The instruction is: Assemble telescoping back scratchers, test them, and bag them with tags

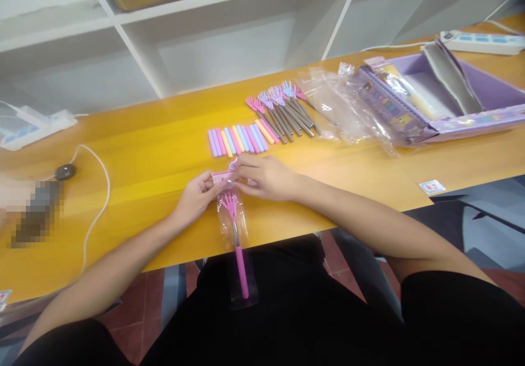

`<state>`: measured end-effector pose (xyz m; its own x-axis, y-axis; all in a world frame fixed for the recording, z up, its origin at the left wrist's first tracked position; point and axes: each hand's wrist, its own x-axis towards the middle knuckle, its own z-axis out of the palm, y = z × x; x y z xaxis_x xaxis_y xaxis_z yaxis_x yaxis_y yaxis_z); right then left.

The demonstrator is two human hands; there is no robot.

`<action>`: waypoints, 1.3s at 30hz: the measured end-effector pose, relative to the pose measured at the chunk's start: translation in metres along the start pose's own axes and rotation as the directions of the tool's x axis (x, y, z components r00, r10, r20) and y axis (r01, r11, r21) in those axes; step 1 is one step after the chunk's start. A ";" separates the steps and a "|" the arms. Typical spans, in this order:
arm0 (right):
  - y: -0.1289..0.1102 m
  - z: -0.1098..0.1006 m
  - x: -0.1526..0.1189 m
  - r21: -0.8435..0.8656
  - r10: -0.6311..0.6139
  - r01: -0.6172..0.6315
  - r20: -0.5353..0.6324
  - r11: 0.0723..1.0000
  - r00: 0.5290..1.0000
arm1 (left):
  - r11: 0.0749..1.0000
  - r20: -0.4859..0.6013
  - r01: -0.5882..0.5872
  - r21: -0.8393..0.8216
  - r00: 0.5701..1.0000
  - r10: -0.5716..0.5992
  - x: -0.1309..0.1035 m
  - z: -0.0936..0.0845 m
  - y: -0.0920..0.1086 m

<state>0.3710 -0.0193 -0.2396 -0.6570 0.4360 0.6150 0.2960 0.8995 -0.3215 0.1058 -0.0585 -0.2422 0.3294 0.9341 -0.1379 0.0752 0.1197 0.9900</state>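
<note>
Pink plastic shows through clear film as a hand-shaped scratcher (pixel 239 256), sealed or not it cannot be told, is held by the top of its transparent sleeve (pixel 225 226) at the front edge of a yellow wooden table (pixel 156 136). The sleeve's upper end, with a printed card (pixel 220 177), is pinched between thumb and fingers of the left hand (pixel 197 195); the same end is gripped by the fingertips of the right hand (pixel 268 177), though exactly what lies between them cannot be told. The handle is left hanging beyond the edge, above dark clothing (pixel 287 295).

The work at the top would seem best done with the left pinch steady, the card squared to the film and creases smoothed outward. The fingered head should be kept low, lest the thin film be snagged. Beyond the hands, pastel tubes (pixel 235 140) and metal-shafted scratchers (pixel 287 111) are laid out.
</note>
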 end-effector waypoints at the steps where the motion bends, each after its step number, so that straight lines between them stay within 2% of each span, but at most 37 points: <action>1: -0.002 0.001 0.001 0.038 0.064 -0.063 -0.021 0.997 0.998 | 0.999 -0.011 -0.009 0.045 1.000 0.010 -0.001 0.000 0.000; 4: -0.007 0.005 0.004 0.147 0.308 -0.301 -0.028 0.942 0.951 | 0.988 -0.025 -0.040 0.146 0.999 0.044 -0.003 -0.002 0.001; 6: -0.008 0.007 0.006 0.175 0.374 -0.377 0.052 0.910 0.926 | 0.978 -0.028 -0.055 0.200 0.998 0.062 -0.004 -0.003 0.002; 9: -0.006 0.011 0.007 0.189 0.318 -0.352 0.189 0.917 0.929 | 0.959 -0.031 -0.052 0.279 0.998 0.063 -0.003 -0.004 0.002; 11: -0.003 0.013 0.007 0.219 0.306 -0.353 0.222 0.910 0.926 | 0.950 -0.029 -0.040 0.309 0.998 0.051 -0.003 -0.005 0.002; 17: -0.001 0.016 0.008 0.381 0.285 -0.340 0.196 0.860 0.938 | 0.948 -0.016 -0.045 0.316 0.998 0.053 -0.003 -0.007 0.003; 25: -0.004 0.013 0.010 0.527 0.257 -0.335 0.218 0.781 0.942 | 0.979 0.045 -0.035 0.202 0.999 0.027 -0.001 -0.005 0.011; 32: -0.001 0.012 0.008 0.543 0.237 -0.347 0.264 0.764 0.935 | 0.973 0.088 -0.051 0.224 0.996 0.032 0.000 -0.010 0.009; 39: 0.000 0.013 0.007 0.566 0.221 -0.329 0.252 0.756 0.942 | 0.963 0.118 -0.071 0.259 0.992 0.041 0.000 -0.012 0.007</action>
<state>0.3571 -0.0164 -0.2449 -0.7283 0.6023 0.3268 0.0469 0.5197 -0.8531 0.0947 -0.0533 -0.2352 0.4414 0.8917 -0.0995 0.2923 -0.0381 0.9556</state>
